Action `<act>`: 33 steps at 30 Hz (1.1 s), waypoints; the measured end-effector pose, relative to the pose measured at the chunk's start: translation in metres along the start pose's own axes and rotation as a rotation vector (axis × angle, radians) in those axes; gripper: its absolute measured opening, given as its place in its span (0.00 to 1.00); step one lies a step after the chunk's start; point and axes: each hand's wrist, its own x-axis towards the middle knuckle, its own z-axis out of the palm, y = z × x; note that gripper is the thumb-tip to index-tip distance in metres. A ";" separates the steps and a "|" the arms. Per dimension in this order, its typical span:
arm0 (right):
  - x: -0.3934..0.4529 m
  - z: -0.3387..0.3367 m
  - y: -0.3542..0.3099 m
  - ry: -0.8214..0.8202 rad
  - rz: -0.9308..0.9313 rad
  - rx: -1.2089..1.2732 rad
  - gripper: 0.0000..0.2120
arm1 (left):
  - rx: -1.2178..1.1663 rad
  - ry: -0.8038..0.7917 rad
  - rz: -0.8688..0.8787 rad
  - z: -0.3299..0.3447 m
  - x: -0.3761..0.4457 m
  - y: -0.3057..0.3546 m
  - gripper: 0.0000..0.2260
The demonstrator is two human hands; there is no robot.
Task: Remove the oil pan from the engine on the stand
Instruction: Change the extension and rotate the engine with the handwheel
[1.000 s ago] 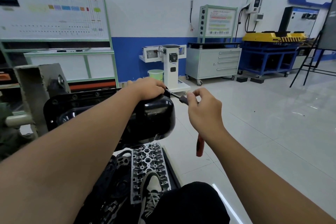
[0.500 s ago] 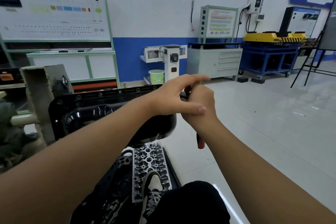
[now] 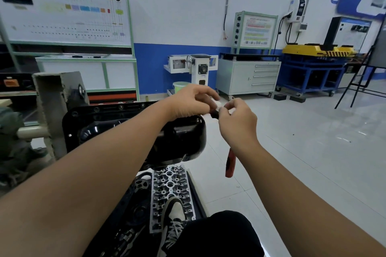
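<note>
We see the black oil pan (image 3: pixel 179 135) sitting on the engine, which hangs from the grey stand (image 3: pixel 54 102) at the left; its glossy sump faces us and its bolted flange runs along the far edge. Both arms reach out over the pan. Our left hand (image 3: pixel 188 102) hovers just above the pan's far right corner, its fingers curled toward the thumb around something small and pale — motion blur hides what it is, so we cannot tell whether they truly grip it. Our right hand (image 3: pixel 236 119) is just beside the left, fingertips nearly meeting it, and its fingers are closed on the dark upper end of a ratchet wrench (image 3: pixel 229 162), whose red handle hangs down below the wrist, clear of the pan. Beneath the pan, on the stand's lower tray, lies a silver cylinder head (image 3: pixel 171 183) among darker engine parts, and a sneaker (image 3: pixel 173 221) rests on it beside a knee in black trousers. Farther off — against the blue-and-white wall — stand a green-framed training board (image 3: pixel 62 10), a grey drawer cabinet (image 3: pixel 248 75) on castors, a green bucket (image 3: pixel 179 86) and a yellow machine on a blue cart (image 3: pixel 313 64).
</note>
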 end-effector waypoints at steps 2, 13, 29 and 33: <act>0.001 -0.002 0.001 0.005 -0.021 0.004 0.09 | 0.103 0.238 -0.062 -0.010 0.004 -0.010 0.13; 0.008 -0.005 0.001 -0.039 -0.059 -0.024 0.06 | 0.279 0.449 -0.327 -0.020 0.023 -0.030 0.20; -0.006 -0.002 0.005 0.045 -0.096 0.005 0.17 | 0.201 0.220 -0.269 -0.016 0.021 -0.026 0.16; -0.010 0.002 0.012 -0.024 -0.004 0.025 0.07 | 0.337 0.233 -0.253 -0.012 0.022 -0.025 0.19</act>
